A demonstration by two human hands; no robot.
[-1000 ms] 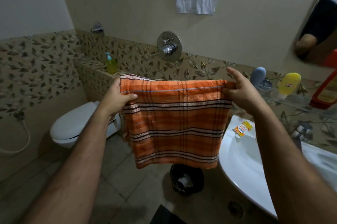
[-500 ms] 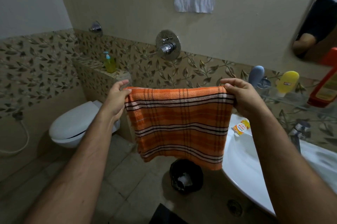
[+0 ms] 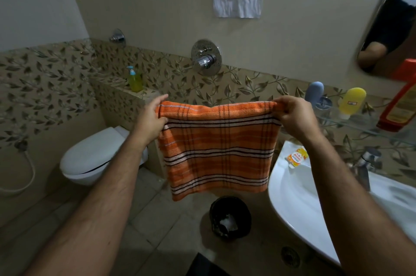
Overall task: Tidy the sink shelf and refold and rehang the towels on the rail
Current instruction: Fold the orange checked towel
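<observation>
orange towel (image 3: 217, 152) lowered from chest height, left hand (image 3: 149, 118) and right hand (image 3: 292, 116) regripped on its top edge

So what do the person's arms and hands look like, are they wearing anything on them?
Nothing at all. The left hand and right hand are bare, with no gloves, rings, watch or bracelets showing. Both forearms are bare too, with some hair on them, and no sleeve reaches into the picture. In the mirror's reflection the person seems to wear a dark short-sleeved top, but that part is small and hard to make out.
</observation>
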